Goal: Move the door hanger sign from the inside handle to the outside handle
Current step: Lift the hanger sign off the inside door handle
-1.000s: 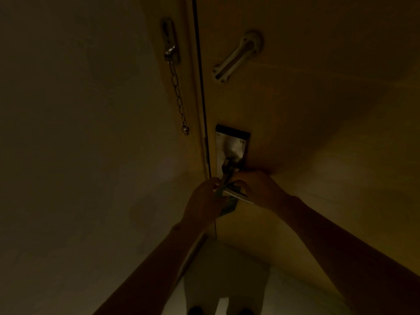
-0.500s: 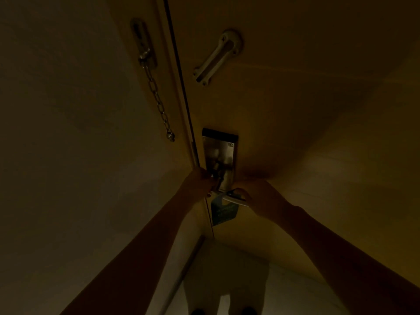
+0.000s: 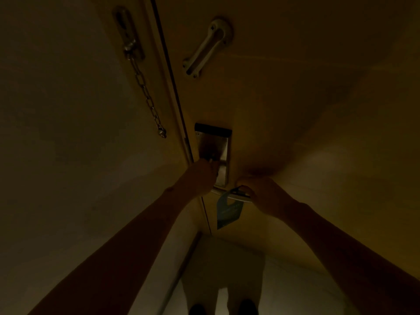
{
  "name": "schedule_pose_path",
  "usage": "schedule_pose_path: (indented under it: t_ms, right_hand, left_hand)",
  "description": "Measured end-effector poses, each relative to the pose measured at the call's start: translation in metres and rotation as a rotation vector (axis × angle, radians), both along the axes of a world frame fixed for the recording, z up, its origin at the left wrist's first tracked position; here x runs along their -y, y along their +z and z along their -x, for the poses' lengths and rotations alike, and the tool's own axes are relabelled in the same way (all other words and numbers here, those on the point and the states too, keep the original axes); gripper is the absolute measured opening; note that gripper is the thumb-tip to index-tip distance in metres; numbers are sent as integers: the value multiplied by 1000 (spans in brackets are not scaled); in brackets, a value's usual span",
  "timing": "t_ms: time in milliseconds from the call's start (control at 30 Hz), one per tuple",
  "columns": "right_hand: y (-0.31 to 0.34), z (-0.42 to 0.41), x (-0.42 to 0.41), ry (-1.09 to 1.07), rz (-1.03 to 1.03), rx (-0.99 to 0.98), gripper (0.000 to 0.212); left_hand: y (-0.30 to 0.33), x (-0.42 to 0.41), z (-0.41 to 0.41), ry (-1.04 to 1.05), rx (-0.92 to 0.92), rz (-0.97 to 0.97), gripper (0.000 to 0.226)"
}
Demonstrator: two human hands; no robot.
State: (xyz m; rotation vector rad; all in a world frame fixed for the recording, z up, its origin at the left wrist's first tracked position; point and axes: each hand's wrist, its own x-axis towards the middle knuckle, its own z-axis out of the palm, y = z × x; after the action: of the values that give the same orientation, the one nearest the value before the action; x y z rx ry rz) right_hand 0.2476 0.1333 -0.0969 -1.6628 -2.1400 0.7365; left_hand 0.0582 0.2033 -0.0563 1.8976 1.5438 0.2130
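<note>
In dim light a teal door hanger sign (image 3: pixel 227 211) hangs from the free end of the inside lever handle (image 3: pixel 236 197), below the metal lock plate (image 3: pixel 216 142). My right hand (image 3: pixel 263 193) grips the sign's top loop at the handle's tip. My left hand (image 3: pixel 201 178) rests against the lower part of the lock plate, by the handle's base; its fingers are closed around something there, and what they hold is hidden. The outside handle is out of view.
The wooden door (image 3: pixel 295 98) is shut against its frame. A door chain (image 3: pixel 145 92) dangles from the frame at the upper left. A white chain-guard track (image 3: pixel 204 51) sits on the door above the lock. My shoes (image 3: pixel 223 308) stand on pale floor below.
The sign has slid rightward along the lever to its tip, carried by my right hand. My left hand has moved up from the sign to the lock plate.
</note>
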Motion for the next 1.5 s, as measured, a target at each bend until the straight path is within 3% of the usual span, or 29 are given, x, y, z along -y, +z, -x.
schedule_pose_path:
  t_ms: [233, 367, 500, 667, 800, 900, 1067, 1200, 1267, 1333, 1367, 1433, 1500]
  right_hand:
    - [-5, -20, 14, -36, -26, -5, 21]
    - [-7, -34, 25, -50, -40, -6, 19]
    - [-8, -44, 38, -76, -86, -37, 18]
    - [-7, -43, 46, -103, -69, -63, 19]
    - [1, -31, 43, -81, -39, -107, 20]
    - [9, -15, 40, -91, -37, -221, 21]
    - [19, 17, 27, -126, -81, -316, 20]
    - [13, 26, 18, -224, -40, -427, 18]
    - [4, 24, 11, -267, 95, -430, 32]
    - [-7, 25, 3, -245, 302, -350, 36]
    - [-13, 28, -1, -195, 364, -212, 35]
    - [-23, 38, -10, -103, 357, 147, 37]
    - [-29, 55, -18, -122, 218, 348, 36]
  left_hand:
    - [-3, 2, -9, 12, -96, -35, 32]
    - [3, 1, -6, 11, -76, -28, 41]
    - [-6, 4, -1, 5, 18, -42, 36]
    - [-17, 25, 1, 132, 300, -104, 34]
    - [-24, 35, 4, 182, 471, 34, 37]
    - [-24, 42, 6, 142, 638, 215, 25]
    - [-32, 52, 8, -77, 556, 282, 40]
    - [-33, 49, 23, 94, 575, 242, 19]
    - [-33, 47, 35, 148, 598, 233, 14]
    - [-30, 47, 46, 173, 600, 232, 16]
    - [-29, 47, 50, 178, 604, 225, 16]
    - [-28, 49, 57, 204, 614, 203, 14]
    - [-26, 54, 62, 251, 649, 200, 14]
